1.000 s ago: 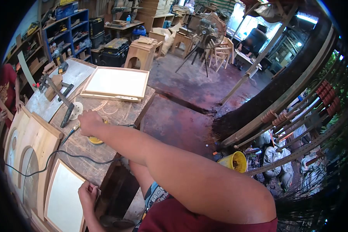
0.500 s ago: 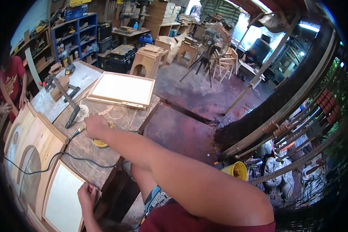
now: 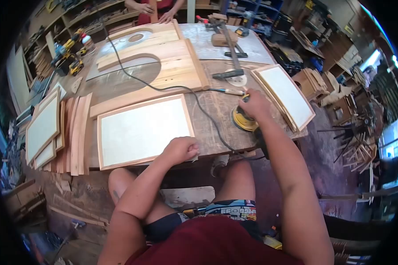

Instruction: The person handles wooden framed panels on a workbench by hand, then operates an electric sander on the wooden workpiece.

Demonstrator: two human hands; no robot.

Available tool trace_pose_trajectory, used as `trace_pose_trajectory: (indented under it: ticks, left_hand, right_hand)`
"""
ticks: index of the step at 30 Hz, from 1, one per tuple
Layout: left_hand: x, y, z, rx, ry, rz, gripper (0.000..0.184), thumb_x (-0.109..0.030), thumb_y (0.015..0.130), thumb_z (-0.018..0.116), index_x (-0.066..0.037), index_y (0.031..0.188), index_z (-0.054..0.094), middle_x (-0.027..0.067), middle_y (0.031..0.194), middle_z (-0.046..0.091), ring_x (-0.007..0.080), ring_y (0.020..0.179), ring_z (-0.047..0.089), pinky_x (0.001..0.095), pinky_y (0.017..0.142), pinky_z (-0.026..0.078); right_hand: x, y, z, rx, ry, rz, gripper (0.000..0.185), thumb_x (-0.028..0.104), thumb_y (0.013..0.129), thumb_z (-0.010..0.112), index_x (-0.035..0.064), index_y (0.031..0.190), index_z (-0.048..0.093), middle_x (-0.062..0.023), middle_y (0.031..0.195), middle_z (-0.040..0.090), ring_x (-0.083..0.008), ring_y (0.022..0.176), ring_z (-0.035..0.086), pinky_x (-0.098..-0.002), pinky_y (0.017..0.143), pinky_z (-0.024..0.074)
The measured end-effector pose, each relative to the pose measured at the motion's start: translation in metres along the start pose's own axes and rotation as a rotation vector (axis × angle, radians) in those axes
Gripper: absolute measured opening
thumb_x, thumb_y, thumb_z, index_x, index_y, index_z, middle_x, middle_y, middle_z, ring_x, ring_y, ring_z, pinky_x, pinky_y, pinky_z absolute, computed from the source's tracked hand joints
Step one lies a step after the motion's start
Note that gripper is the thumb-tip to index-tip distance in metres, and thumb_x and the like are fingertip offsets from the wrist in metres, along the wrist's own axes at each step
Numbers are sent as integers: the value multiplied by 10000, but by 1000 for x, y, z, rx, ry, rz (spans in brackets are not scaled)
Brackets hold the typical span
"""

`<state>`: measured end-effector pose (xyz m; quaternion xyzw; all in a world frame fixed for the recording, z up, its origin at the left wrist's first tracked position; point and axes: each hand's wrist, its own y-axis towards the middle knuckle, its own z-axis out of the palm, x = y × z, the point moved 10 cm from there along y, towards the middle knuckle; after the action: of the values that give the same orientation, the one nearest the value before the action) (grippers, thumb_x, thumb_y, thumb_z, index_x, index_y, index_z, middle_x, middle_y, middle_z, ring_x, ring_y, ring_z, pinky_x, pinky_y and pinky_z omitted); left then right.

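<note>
On the worktable (image 3: 210, 110), my right hand (image 3: 255, 106) is wrapped over the top of a yellow and black orbital sander (image 3: 244, 121), which stands on the wood. A framed white panel (image 3: 141, 128) lies flat in front of me. Its near right corner is beside my left hand (image 3: 181, 150), whose fingers are curled closed; a tiny pale bit shows under them, too small to name. Just beyond the sander lies a tool with a pale handle (image 3: 233, 92). A dark cord (image 3: 203, 108) runs across the tabletop between my hands.
A second framed panel (image 3: 289, 95) lies at the right, and more panels (image 3: 43, 126) lean by wood strips (image 3: 79, 132) at the left. Wooden pieces with cutouts (image 3: 177, 66) and a bar clamp (image 3: 231, 53) lie farther back. Another person's hands (image 3: 166, 17) hold wood across the table.
The view has swung left and down, bringing the whole near panel and the leaning stack into sight. My right hand stays at the sander, my left hand by the panel's corner.
</note>
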<state>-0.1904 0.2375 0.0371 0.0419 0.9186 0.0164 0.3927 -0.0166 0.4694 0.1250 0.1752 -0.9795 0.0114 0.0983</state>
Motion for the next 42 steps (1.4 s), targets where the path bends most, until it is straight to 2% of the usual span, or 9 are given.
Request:
trace_pose_trajectory:
  ticks: [6,7,8,11,14,19,21,24,42]
  left_hand:
    - [25,2,-8,-5,97,-37,188,-190,833,759,-26,846,667,145,769,646,270,709,611,408,674,508]
    - [39,0,-13,-57,40,-67,239,-229,813,769,-20,826,652,157,764,623,321,724,613,428,681,502]
    - [56,0,-14,-76,-43,-90,192,-169,813,743,-13,820,632,137,748,605,276,701,590,397,675,493]
    - [76,-1,-23,-124,-94,-80,115,36,810,704,3,882,620,68,750,580,161,710,548,321,686,488]
    - [70,6,-22,-94,-167,-128,114,44,826,704,1,898,627,63,772,590,158,718,557,316,697,495]
    - [41,-7,-5,-36,-133,-134,107,31,840,711,-3,908,634,68,805,616,160,726,570,314,705,501]
    - [22,-9,4,-39,-146,-140,156,17,805,746,-9,912,636,94,837,627,212,754,603,335,720,510]
    - [-24,-6,13,-119,111,109,229,8,724,789,-17,875,619,156,873,603,356,818,605,424,740,502]
    - [-3,4,16,-135,57,-54,259,22,727,833,-11,779,582,135,772,591,285,678,594,383,648,495]
  right_hand:
    - [-25,10,18,29,145,43,481,284,770,728,37,1178,667,-239,1202,685,-377,1144,661,-493,974,523]
    - [-24,2,7,-55,178,23,444,244,776,686,12,1155,676,-244,1129,709,-398,1085,684,-506,946,534]
    - [-29,16,22,-139,137,-11,398,222,794,637,26,1135,696,-248,1072,719,-406,1040,698,-504,929,545]
    - [-22,1,8,-96,116,13,394,232,815,638,63,1167,696,-225,1214,672,-379,1141,651,-487,980,537]
    - [-22,-5,-7,-22,13,39,438,293,839,663,79,1221,668,-199,1278,634,-356,1200,620,-469,993,531]
    - [-19,-2,8,22,22,11,561,452,860,712,78,1271,631,-187,1283,621,-330,1207,615,-445,997,525]
    - [-16,-3,9,26,19,4,559,444,864,712,72,1272,630,-185,1288,618,-329,1209,614,-445,997,523]
    - [-12,-4,3,23,17,-10,559,436,871,711,64,1278,626,-181,1296,615,-326,1218,607,-443,999,520]
    - [-16,-2,4,26,24,5,545,448,881,697,66,1265,633,-176,1306,620,-328,1234,603,-444,1024,511]
